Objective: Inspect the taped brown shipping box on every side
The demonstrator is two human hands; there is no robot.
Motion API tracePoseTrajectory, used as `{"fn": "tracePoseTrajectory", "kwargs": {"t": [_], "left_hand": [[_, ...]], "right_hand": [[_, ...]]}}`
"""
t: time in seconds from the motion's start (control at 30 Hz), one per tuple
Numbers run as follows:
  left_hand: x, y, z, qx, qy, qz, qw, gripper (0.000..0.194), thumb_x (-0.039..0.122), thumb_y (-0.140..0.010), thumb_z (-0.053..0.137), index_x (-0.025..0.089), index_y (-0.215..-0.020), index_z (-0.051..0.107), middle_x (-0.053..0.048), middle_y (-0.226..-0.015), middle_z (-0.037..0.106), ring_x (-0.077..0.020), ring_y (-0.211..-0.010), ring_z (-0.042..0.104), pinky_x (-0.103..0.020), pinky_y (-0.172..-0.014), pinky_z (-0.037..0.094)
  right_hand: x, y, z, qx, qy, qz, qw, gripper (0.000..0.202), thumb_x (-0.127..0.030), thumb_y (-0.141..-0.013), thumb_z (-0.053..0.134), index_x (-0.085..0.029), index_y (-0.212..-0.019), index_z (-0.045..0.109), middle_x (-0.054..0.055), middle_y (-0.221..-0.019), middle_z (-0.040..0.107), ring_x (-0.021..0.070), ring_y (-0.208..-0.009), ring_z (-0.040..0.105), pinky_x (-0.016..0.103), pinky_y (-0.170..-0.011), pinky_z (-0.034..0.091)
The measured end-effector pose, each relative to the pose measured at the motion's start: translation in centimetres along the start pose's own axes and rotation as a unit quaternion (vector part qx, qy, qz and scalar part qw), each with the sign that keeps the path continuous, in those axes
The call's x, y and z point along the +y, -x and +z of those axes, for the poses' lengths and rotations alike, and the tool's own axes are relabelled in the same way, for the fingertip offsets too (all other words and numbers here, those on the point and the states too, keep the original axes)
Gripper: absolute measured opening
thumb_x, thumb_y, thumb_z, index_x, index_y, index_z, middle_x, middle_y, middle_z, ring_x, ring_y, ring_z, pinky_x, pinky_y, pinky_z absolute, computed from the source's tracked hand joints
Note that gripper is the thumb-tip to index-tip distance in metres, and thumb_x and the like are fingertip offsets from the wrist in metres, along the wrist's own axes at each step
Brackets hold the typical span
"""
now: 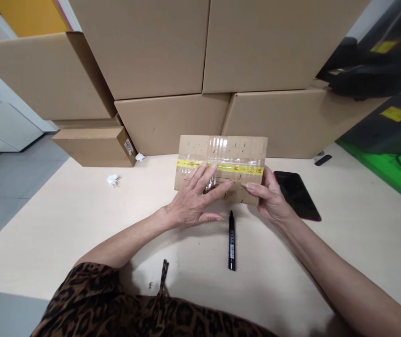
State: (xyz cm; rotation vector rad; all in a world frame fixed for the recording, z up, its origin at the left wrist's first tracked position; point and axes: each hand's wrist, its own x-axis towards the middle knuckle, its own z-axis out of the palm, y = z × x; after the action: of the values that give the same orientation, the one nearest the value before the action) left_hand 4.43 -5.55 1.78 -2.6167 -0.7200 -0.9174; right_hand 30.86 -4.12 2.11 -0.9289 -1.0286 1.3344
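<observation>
A small cardboard box (pixel 221 147) with clear tape and a yellow printed strip across it is tilted up over the table. My right hand (pixel 272 196) grips its right edge, thumb on the front face, other fingers behind. Across the lower left of that face lies my left hand (pixel 200 196), its fingers stretched out and touching the tape. Small dark marks dot the cardboard. Below the box, a black marker pen (pixel 232 241) rests on the table with its tip end pointing away from me.
Large cardboard boxes (pixel 256 42) are stacked along the back of the table (pixel 116 220). A smaller brown box (pixel 91 147) stands at the back left, near crumpled white scraps (pixel 114 179). On the right lie a black phone or tablet (pixel 299 194) and a small dark object (pixel 323 160).
</observation>
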Motion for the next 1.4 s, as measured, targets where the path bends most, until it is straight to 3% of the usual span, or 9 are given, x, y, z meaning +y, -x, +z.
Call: {"fn": "tracePoseTrajectory", "kwargs": {"t": [0.13, 0.23, 0.33, 0.5, 0.63, 0.77, 0.9, 1.1, 1.4], "left_hand": [[-0.4, -0.4, -1.2, 0.053, -0.038, -0.029, 0.997, 0.102, 0.081, -0.110, 0.034, 0.021, -0.184, -0.001, -0.021, -0.191, 0.017, -0.0356, -0.179, 0.020, -0.057, -0.145, 0.019], [-1.8, -0.4, -2.1, 0.110, -0.084, -0.123, 0.983, 0.107, 0.086, -0.107, 0.028, 0.020, -0.184, -0.006, -0.021, -0.192, 0.009, -0.0377, -0.181, 0.007, -0.060, -0.145, 0.006], [-3.1, 0.0, -2.5, 0.101, -0.105, -0.175, 0.974, 0.103, 0.085, -0.107, 0.028, 0.025, -0.184, -0.002, -0.019, -0.193, 0.005, -0.0414, -0.180, 0.005, -0.064, -0.143, 0.006], [-3.3, 0.3, -1.7, 0.063, -0.121, -0.153, 0.979, 0.103, 0.085, -0.107, 0.033, 0.023, -0.185, 0.005, -0.021, -0.189, 0.025, -0.0400, -0.178, 0.019, -0.059, -0.142, 0.014], [-2.7, 0.1, -1.2, 0.078, -0.136, -0.154, 0.976, 0.099, 0.082, -0.108, 0.034, 0.023, -0.185, 0.010, -0.020, -0.187, 0.031, -0.0397, -0.178, 0.020, -0.059, -0.140, 0.018], [-2.1, -0.3, -1.9, 0.088, -0.144, -0.144, 0.975, 0.092, 0.079, -0.110, 0.035, 0.026, -0.184, 0.018, -0.018, -0.185, 0.038, -0.0393, -0.178, 0.021, -0.058, -0.141, 0.016], [-1.6, -0.9, -2.8, 0.078, -0.153, -0.124, 0.977, 0.097, 0.078, -0.111, 0.033, 0.017, -0.184, 0.012, -0.021, -0.178, 0.048, -0.0380, -0.174, 0.033, -0.056, -0.143, 0.010], [-0.9, -1.2, -2.9, 0.047, -0.154, -0.124, 0.979, 0.108, 0.082, -0.109, 0.028, 0.009, -0.183, 0.001, -0.027, -0.181, 0.041, -0.0387, -0.172, 0.037, -0.055, -0.142, 0.017], [-0.9, -1.0, -2.8, 0.031, -0.126, -0.119, 0.984, 0.103, 0.084, -0.106, 0.041, 0.021, -0.184, 0.017, -0.028, -0.188, 0.023, -0.0445, -0.176, 0.025, -0.062, -0.139, 0.026]], "right_hand": [[-0.4, 0.1, -0.2, -0.009, -0.010, -0.013, 1.000, 0.069, -0.035, -0.065, 0.099, -0.041, -0.126, 0.065, -0.001, -0.136, 0.079, 0.0372, -0.138, 0.072, 0.063, -0.120, 0.057], [-1.0, 0.0, -0.3, -0.011, -0.006, -0.033, 0.999, 0.065, -0.036, -0.068, 0.097, -0.042, -0.126, 0.067, -0.001, -0.140, 0.078, 0.0386, -0.140, 0.072, 0.064, -0.119, 0.058], [-1.6, -0.1, -0.4, 0.006, -0.004, -0.041, 0.999, 0.069, -0.041, -0.067, 0.098, -0.042, -0.129, 0.068, 0.000, -0.139, 0.079, 0.0407, -0.142, 0.070, 0.065, -0.122, 0.058], [-1.8, -0.1, -0.3, 0.016, -0.009, -0.040, 0.999, 0.071, -0.040, -0.065, 0.099, -0.043, -0.129, 0.070, -0.001, -0.141, 0.079, 0.0412, -0.145, 0.068, 0.068, -0.129, 0.050], [-1.8, 0.0, -0.3, 0.003, -0.005, -0.046, 0.999, 0.067, -0.037, -0.067, 0.098, -0.042, -0.128, 0.070, -0.001, -0.142, 0.078, 0.0402, -0.144, 0.069, 0.068, -0.129, 0.050], [-2.0, 0.2, -0.3, -0.024, 0.019, -0.060, 0.998, 0.064, -0.039, -0.074, 0.094, -0.042, -0.132, 0.069, 0.000, -0.146, 0.077, 0.0403, -0.142, 0.070, 0.067, -0.124, 0.055], [-2.2, 0.3, -0.1, -0.025, 0.020, -0.060, 0.998, 0.062, -0.039, -0.073, 0.095, -0.044, -0.129, 0.069, -0.001, -0.139, 0.079, 0.0398, -0.138, 0.072, 0.066, -0.122, 0.057], [-2.3, -0.7, 0.4, -0.041, 0.050, -0.074, 0.995, 0.059, -0.039, -0.078, 0.091, -0.044, -0.132, 0.068, 0.000, -0.143, 0.077, 0.0395, -0.141, 0.070, 0.066, -0.122, 0.057], [-1.8, -2.0, 2.4, -0.026, 0.031, -0.062, 0.997, 0.061, -0.038, -0.075, 0.092, -0.043, -0.131, 0.068, 0.000, -0.142, 0.077, 0.0383, -0.141, 0.069, 0.065, -0.122, 0.056]]}}
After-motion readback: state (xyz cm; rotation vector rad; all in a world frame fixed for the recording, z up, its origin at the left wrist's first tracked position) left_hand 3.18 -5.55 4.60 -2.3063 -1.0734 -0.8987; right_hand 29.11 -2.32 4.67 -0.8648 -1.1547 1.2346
